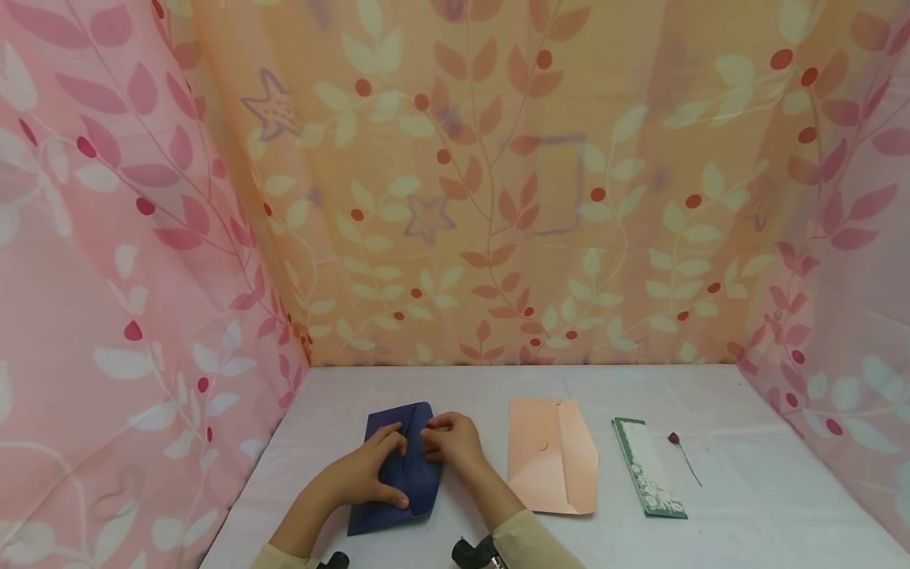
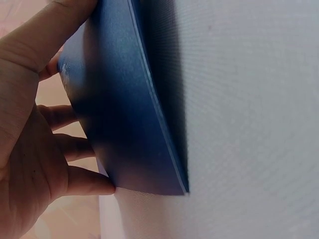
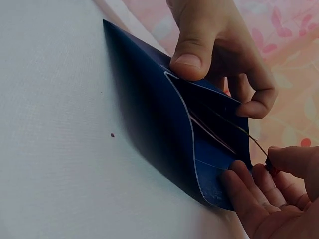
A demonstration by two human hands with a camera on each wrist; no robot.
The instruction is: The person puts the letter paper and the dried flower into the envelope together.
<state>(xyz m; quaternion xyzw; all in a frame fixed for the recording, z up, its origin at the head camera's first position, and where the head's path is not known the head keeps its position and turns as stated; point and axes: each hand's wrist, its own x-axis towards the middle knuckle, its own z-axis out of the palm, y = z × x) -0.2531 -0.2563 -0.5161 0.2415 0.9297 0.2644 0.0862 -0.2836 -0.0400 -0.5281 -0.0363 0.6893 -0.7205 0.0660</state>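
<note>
A navy blue envelope (image 1: 387,518) is tilted up off the white table, its flap side to the right. My left hand (image 1: 364,472) grips it by its edges, thumb near the front and fingers toward the back, and in the right wrist view its pocket gapes. By its dark red head, my right hand (image 3: 284,191) pinches a small dried flower (image 3: 272,167). The thin stem (image 3: 255,142) reaches into the pocket, where pale edges of something flat (image 3: 212,130) show inside. In the left wrist view the envelope's outer face (image 2: 124,124) fills the middle, fingers along its edge.
To the right lies a peach envelope (image 1: 536,474) with its flap unfolded. Beyond it are a green-bordered floral card (image 1: 650,470) and another dried red flower (image 1: 674,438) with a thin stem. Patterned curtains (image 1: 498,197) enclose the table at the back and sides.
</note>
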